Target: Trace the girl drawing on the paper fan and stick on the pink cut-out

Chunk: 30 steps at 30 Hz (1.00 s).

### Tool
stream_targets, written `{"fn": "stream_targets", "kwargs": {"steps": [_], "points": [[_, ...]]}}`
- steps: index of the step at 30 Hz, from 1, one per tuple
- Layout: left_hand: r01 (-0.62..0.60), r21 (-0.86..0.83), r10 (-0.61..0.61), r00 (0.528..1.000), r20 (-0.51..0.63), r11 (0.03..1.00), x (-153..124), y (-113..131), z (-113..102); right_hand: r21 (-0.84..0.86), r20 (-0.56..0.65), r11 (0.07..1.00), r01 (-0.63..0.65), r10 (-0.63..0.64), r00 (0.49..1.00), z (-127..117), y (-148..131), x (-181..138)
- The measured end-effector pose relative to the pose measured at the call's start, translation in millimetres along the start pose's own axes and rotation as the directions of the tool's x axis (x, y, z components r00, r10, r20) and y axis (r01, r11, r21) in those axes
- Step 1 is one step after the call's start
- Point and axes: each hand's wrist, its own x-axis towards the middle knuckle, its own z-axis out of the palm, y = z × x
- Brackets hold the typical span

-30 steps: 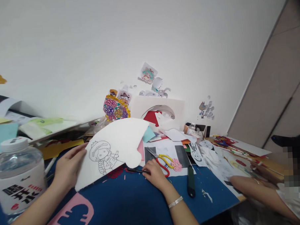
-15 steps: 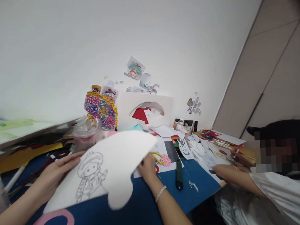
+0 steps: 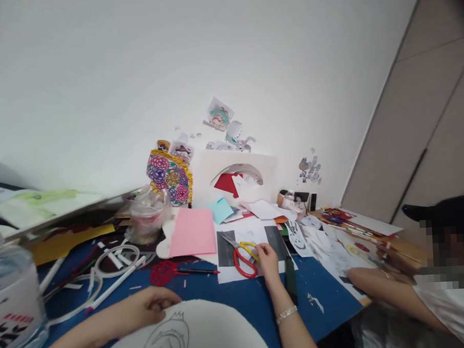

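Observation:
A white sheet of paper (image 3: pixel 219 328) with a pencil-drawn figure lies low in front of me, its lower part cut off by the view. My left hand (image 3: pixel 156 303) is closed on the paper's upper left edge, fingers curled. Ahead on the table, a pair of scissors (image 3: pixel 237 249) with one red and one yellow handle loop rests on a printed sheet, blades pointing to the far left. My right hand (image 3: pixel 267 258) has its fingers pinched at the yellow loop. Its fingertips are partly hidden.
Pink paper (image 3: pixel 194 232), a pen (image 3: pixel 193 271) and a red paper cutout (image 3: pixel 163 273) lie ahead. A large clear bottle (image 3: pixel 14 301) stands left. Right of my hand is a dark green-handled tool (image 3: pixel 291 281). A co-worker's forearm (image 3: pixel 379 285) rests at right.
The drawn-on paper has come down and nearer, uncovering the scissors and pink paper. My left hand moved with it. My right hand shifted right to the yellow loop, covering where a pink cutout lay.

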Motion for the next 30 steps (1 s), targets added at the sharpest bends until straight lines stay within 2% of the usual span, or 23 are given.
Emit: {"fn": "stream_targets", "kwargs": {"steps": [2,3,6,8,11,13,22,30], "points": [[-0.009,-0.039,0.015,0.986,0.166,0.999,-2.5,4.0,-5.5,0.014,0.042,0.998,0.057,-0.057,0.997,5.8,-6.4,-5.1],[-0.014,-0.038,0.021,0.981,0.193,0.999,-3.2,5.7,-6.7,0.021,0.064,0.996,0.086,-0.088,0.994,8.8,-9.9,-7.9],[-0.046,0.075,0.036,0.991,0.128,0.996,-3.3,8.4,-3.1,0.038,0.125,0.986,0.162,-0.165,0.978,15.7,-17.7,-14.9],[-0.067,0.215,0.057,0.997,0.057,0.974,-2.8,9.3,0.8,0.042,0.164,0.980,0.194,-0.198,0.966,17.8,-19.6,-17.3],[-0.031,0.486,0.072,0.995,-0.064,0.873,-2.5,10.7,-0.4,0.043,0.216,0.975,0.217,-0.222,0.951,18.3,-18.9,-18.4],[0.024,0.583,0.065,0.989,-0.131,0.812,-1.6,10.0,-6.7,0.039,0.236,0.974,0.222,-0.225,0.945,17.7,-17.7,-18.5],[0.213,0.679,0.025,0.946,-0.322,0.702,8.9,-15.0,-39.5,-0.044,0.189,0.969,0.242,-0.230,0.955,12.3,-22.4,-21.5],[0.211,0.750,0.106,0.930,-0.351,0.628,15.6,-32.8,-44.1,-0.158,0.218,0.936,0.313,-0.276,0.936,14.5,-31.1,-29.4]]}}
